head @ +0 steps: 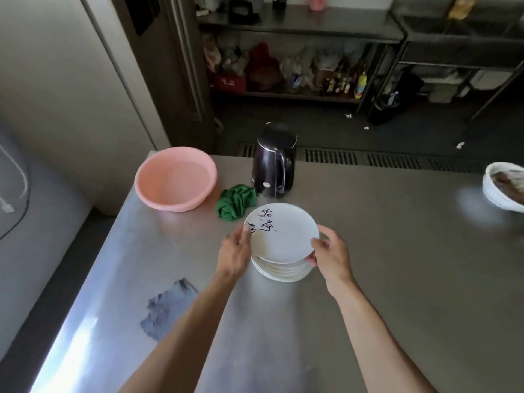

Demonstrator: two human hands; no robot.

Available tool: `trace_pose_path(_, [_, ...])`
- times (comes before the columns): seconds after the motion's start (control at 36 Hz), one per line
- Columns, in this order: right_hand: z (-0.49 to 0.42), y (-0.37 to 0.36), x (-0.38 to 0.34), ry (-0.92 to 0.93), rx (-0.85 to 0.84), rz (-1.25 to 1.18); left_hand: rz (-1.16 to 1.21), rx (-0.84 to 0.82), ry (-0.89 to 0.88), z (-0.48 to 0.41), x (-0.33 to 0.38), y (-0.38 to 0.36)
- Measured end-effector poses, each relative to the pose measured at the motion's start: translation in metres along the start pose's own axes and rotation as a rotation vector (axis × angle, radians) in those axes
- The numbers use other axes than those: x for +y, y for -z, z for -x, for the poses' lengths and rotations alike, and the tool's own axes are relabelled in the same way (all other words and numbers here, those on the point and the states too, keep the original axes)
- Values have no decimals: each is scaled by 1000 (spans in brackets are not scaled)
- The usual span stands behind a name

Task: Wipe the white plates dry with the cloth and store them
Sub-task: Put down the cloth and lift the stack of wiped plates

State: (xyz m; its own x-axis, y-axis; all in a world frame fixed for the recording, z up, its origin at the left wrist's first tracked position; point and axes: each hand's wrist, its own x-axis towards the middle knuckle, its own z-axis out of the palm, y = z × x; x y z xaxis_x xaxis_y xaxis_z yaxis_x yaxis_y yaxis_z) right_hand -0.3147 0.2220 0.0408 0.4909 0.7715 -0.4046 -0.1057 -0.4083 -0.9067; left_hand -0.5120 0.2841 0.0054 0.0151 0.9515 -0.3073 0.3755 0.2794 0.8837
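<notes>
A stack of several white plates point(283, 272) stands in the middle of the steel table point(397, 265). The top plate point(286, 236), marked with black brush characters, is tilted up above the stack. My left hand point(236, 251) grips its left rim and my right hand point(330, 255) grips its right rim. A crumpled green cloth point(236, 205) lies on the table just beyond the plates, untouched.
A pink basin point(175, 180) holding water stands at the far left of the table. A black electric kettle point(273, 163) is behind the cloth. A white bowl point(503, 188) sits at the right edge. Metal shelving point(297, 32) lines the far wall.
</notes>
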Motion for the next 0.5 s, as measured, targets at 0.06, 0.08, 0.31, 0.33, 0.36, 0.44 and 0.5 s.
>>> trace_pose_path(0.06, [-5,5,0,-6,9,-5,-13,-7,14,-4,-2,-7])
trace_pose_path(0.08, [-6,8,0,-7,15,-11,-26,-14,16,-5,-4,-9])
trace_pose_path(0.31, [-16,12,4,-9,6,39,-115,-26,-43,-13,-14,-18])
trace_pose_path(0.33, [-16,13,6,-6,13,50,-123,-23,-36,-14,-16,-19])
trace_pose_path(0.36, [-16,13,8,-6,24,59,-126,-15,-28,-14,-17,-20])
trace_pose_path(0.44, [-16,15,16,-6,32,77,-124,10,-21,-13,-22,-24])
trace_pose_path(0.5, [-16,16,21,-4,29,83,-127,20,-29,-12,-25,-26])
